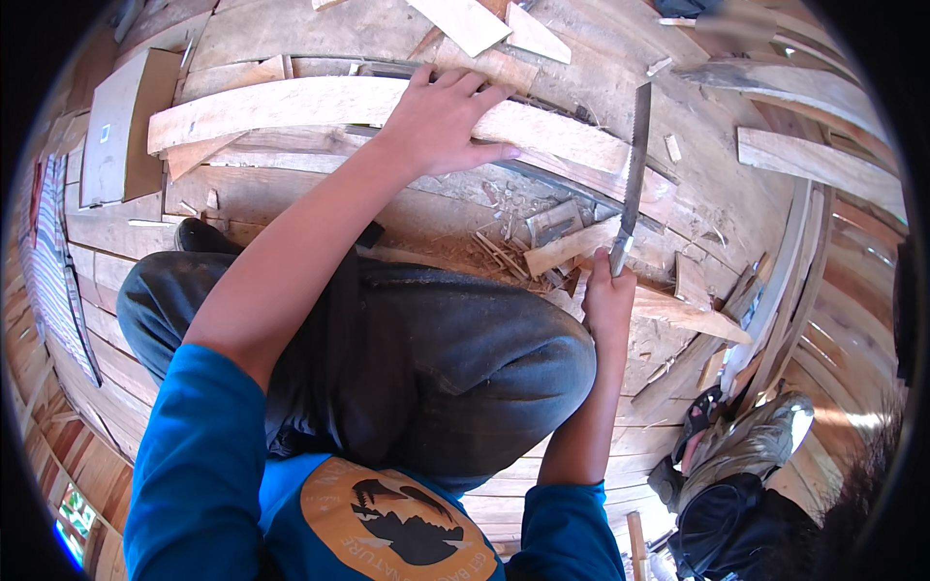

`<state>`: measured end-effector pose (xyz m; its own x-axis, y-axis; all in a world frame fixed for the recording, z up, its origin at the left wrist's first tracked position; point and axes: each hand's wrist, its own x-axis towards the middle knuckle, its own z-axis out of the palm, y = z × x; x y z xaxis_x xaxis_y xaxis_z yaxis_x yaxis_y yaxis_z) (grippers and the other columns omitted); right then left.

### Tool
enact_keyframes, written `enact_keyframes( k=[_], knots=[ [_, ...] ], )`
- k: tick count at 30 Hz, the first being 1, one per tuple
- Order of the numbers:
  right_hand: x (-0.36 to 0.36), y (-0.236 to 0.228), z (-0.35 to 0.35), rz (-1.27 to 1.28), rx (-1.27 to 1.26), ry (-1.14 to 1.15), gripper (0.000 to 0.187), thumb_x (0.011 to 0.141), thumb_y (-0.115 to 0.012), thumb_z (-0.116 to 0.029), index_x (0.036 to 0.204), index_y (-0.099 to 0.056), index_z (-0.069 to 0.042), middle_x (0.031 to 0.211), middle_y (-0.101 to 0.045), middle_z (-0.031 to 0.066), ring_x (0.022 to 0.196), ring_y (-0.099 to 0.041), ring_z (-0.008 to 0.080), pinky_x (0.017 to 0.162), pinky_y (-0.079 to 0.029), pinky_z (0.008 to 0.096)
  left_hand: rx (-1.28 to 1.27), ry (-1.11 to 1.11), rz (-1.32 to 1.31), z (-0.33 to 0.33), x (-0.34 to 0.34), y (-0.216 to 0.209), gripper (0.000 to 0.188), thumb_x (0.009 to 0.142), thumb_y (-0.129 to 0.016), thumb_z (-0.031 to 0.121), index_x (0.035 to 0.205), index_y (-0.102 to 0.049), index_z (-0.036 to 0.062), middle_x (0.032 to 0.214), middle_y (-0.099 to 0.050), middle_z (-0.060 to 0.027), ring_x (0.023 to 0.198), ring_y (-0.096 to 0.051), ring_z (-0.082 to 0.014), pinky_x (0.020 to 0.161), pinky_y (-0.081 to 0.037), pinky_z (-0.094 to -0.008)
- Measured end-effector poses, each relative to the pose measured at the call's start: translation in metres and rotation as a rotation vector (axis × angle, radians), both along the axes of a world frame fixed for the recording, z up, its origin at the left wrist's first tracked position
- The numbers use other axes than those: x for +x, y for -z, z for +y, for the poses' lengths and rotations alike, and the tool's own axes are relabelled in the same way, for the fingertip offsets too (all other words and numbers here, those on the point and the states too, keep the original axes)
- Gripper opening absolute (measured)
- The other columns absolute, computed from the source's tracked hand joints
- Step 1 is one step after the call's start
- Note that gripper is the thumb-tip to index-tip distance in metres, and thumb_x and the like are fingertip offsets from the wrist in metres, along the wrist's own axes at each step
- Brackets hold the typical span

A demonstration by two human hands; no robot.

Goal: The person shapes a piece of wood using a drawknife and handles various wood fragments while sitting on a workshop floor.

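Observation:
A long pale wooden board lies crosswise in front of my crossed legs. My left hand presses down on it near the middle, fingers spread over the far edge and thumb toward me. In my right hand is the handle of a hand saw, fingers wrapped round it. The saw's narrow toothed blade points away from me and crosses at the board's right end; whether its teeth touch the wood I cannot tell. Beneath the board lie another plank and a dark straight bar.
Offcuts and shavings litter the plank floor by my right knee. A cardboard box stands at the left, near a striped cloth. More boards lean at the right. Someone's clothed leg and sandal show at the lower right.

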<state>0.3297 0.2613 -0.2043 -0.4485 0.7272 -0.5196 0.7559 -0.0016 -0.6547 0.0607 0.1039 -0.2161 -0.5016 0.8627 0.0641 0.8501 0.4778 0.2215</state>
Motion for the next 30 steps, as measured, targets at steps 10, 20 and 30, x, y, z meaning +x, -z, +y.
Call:
enact_keyframes(
  k=[10,20,30],
  knots=[
    [-0.002,0.019,0.009,0.037,0.054,-0.046,0.041,0.099,-0.054,-0.031,0.066,-0.047,-0.008,0.051,-0.044,-0.0016,0.038,-0.04,0.0096,0.037,-0.032,0.0297,0.121,0.108,0.075,-0.007,-0.005,0.004,0.076,0.081,-0.063,0.062,0.136,-0.053,0.0113,0.126,-0.054,-0.0126,0.124,-0.047,-0.0282,0.109,-0.032,-0.0444],
    [-0.004,0.006,0.006,-0.032,-0.023,-0.015,0.044,0.097,-0.056,-0.03,0.067,-0.056,0.001,0.054,-0.052,0.0064,0.051,-0.049,0.0151,0.051,-0.041,0.0362,0.119,0.118,0.169,-0.007,0.0,-0.008,0.067,0.073,-0.069,0.059,0.12,-0.064,0.0116,0.1,-0.054,-0.0086,0.105,-0.052,-0.0238,0.092,-0.038,-0.0373],
    [-0.003,0.015,0.01,0.049,0.089,-0.095,0.04,0.098,-0.055,-0.032,0.067,-0.047,-0.008,0.05,-0.045,-0.0006,0.038,-0.042,0.0106,0.037,-0.032,0.0303,0.131,0.186,0.241,-0.01,-0.017,0.003,0.084,0.082,-0.059,0.068,0.144,-0.045,0.0132,0.13,-0.053,-0.0156,0.132,-0.043,-0.03,0.113,-0.03,-0.0441]
  ],
)
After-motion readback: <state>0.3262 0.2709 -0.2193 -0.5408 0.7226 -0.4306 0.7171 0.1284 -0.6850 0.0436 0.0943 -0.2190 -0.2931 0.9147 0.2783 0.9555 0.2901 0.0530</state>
